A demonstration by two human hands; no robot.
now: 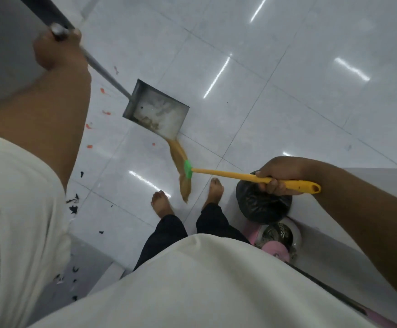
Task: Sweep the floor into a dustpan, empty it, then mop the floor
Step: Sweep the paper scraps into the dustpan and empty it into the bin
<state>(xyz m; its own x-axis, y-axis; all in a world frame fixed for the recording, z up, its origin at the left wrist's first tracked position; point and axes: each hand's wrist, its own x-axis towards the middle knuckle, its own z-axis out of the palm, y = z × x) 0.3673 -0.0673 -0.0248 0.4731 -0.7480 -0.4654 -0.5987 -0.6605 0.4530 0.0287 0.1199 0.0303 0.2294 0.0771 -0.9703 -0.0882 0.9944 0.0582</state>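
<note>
We judge the step in hand to be sweeping, and the dustpan [157, 107] is our mark: it sits on the white tiled floor [287, 67] with its open lip turned toward the broom [216, 172], whose tan bristles touch the near corner of that lip. The left hand [55, 50] holds the pan's long metal handle, fingers curled round it; the right hand [280, 177] grips the yellow broom handle near its end, fingers wrapped under it and thumb on top. To do this well we would press the lip flat to the tile so nothing slips beneath, then draw short strokes square into the mouth, not across its corner. We would also turn or shift the pan, since most loose litter lies behind it, on the handle side. Some brown dirt already lies inside the pan. By our count: one pan, one broom, about six orange scraps [102, 90] beside and behind the pan, and at least eight black scraps [74, 204] farther back on that side, some too blurred to separate. On the broom side of the pan stand one black bag [263, 207] and one pink mop bucket [275, 249].
</note>
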